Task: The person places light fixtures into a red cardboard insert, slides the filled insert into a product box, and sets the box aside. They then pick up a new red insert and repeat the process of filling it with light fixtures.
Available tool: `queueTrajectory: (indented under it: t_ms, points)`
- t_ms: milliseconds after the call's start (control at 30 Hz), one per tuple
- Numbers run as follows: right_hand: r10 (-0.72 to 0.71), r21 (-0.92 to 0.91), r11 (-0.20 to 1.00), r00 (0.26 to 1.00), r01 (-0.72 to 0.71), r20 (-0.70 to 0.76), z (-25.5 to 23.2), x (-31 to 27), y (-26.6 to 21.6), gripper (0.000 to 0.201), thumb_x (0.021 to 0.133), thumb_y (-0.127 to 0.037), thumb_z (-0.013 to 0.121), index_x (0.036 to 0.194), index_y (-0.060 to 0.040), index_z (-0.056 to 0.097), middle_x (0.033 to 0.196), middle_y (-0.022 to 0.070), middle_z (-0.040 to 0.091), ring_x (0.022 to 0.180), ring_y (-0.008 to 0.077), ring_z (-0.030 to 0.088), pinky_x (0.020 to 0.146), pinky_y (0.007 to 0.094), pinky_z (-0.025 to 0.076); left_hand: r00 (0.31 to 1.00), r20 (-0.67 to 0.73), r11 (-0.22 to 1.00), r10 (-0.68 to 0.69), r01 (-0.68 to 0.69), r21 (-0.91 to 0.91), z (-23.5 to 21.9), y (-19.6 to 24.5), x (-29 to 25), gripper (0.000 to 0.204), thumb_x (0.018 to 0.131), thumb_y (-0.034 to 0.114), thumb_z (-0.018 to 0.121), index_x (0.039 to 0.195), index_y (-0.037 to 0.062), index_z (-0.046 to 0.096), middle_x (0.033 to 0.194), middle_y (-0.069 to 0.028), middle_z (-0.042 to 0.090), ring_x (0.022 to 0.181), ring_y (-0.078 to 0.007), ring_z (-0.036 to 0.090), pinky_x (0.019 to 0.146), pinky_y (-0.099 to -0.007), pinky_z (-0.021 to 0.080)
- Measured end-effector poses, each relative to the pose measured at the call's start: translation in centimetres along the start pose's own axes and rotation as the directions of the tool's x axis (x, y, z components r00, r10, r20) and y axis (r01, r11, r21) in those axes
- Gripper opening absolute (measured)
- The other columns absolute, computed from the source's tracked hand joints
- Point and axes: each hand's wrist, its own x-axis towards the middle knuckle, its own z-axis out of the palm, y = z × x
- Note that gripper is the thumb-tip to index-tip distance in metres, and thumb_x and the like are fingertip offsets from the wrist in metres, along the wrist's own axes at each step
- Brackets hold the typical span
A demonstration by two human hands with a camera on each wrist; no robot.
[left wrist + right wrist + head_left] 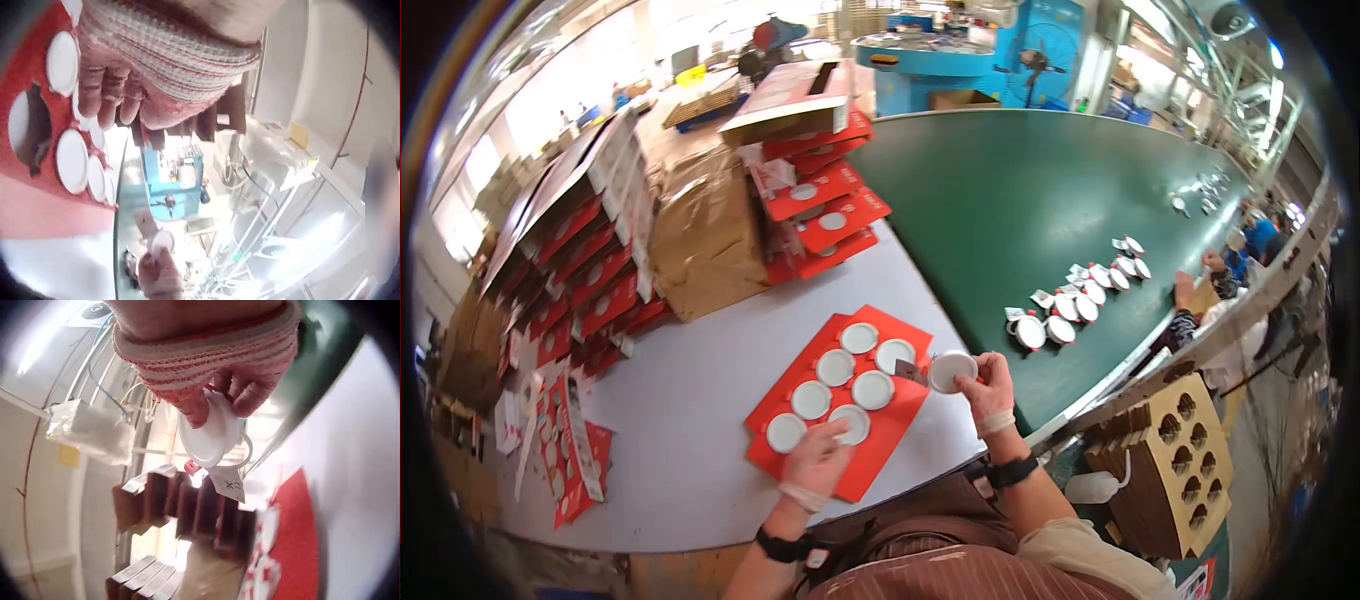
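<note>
A red card (895, 432) lies on the white table with several white round pieces (835, 367) set in it in rows. My left hand (818, 460) rests over the near edge of the card, fingertips right at one of the white pieces. In the left wrist view its fingers (107, 103) hang fairly straight beside the card. Off the card's right edge, my right hand (992, 385) pinches another white round piece (952, 372) between thumb and fingers. From that piece hangs a paper tag (226, 483) with dark marks, and a thin white loop shows at its side.
Stacks of red cards in white frames (825, 205) stand at the back, beside a brown-paper bundle (708, 225). More tagged white pieces (1060, 328) lie on the green belt (990, 190). Cardboard sheets with holes (1185, 465) and a squeeze bottle (1095, 487) are at right.
</note>
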Motion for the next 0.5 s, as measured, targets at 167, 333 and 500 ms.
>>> queueTrajectory:
  t_ms: [167,333,500]
  points:
    - [-0.057,0.14,0.99,0.962,0.02,0.269,4.6,-6.6,-3.0,0.037,0.071,0.011,0.066,0.094,-0.0061,0.043,0.096,0.0057,0.054,0.086,0.013,0.054,0.078,0.0262,0.047,0.994,-0.018,0.99,0.104,-0.101,0.1,4.4,5.6,0.8,0.044,0.078,0.002,0.066,0.12,0.0055,0.052,0.108,-0.0073,0.057,0.094,-0.0145,0.057,0.079,-0.0275,0.05]
    - [-0.072,0.092,0.995,0.901,0.036,0.428,4.4,-8.3,-2.9,0.032,0.074,0.004,0.068,0.095,-0.0055,0.047,0.099,0.0068,0.054,0.09,0.0126,0.054,0.077,0.0266,0.048,0.989,-0.012,0.969,0.15,-0.145,0.201,3.3,4.5,-0.4,0.044,0.075,0.005,0.07,0.116,0.0079,0.055,0.102,-0.0103,0.061,0.096,-0.0202,0.059,0.082,-0.0286,0.048]
    - [0.074,-0.043,0.997,0.745,-0.061,0.663,3.6,-7.1,-5.5,0.026,0.086,-0.012,0.055,0.112,-0.0071,0.054,0.099,0.004,0.055,0.09,0.0149,0.054,0.077,0.0297,0.047,0.995,0.087,0.993,0.048,-0.056,0.1,2.3,4.6,-1.3,0.04,0.079,0.001,0.06,0.119,0.0011,0.052,0.115,-0.0145,0.056,0.108,-0.0208,0.054,0.089,-0.03,0.045]
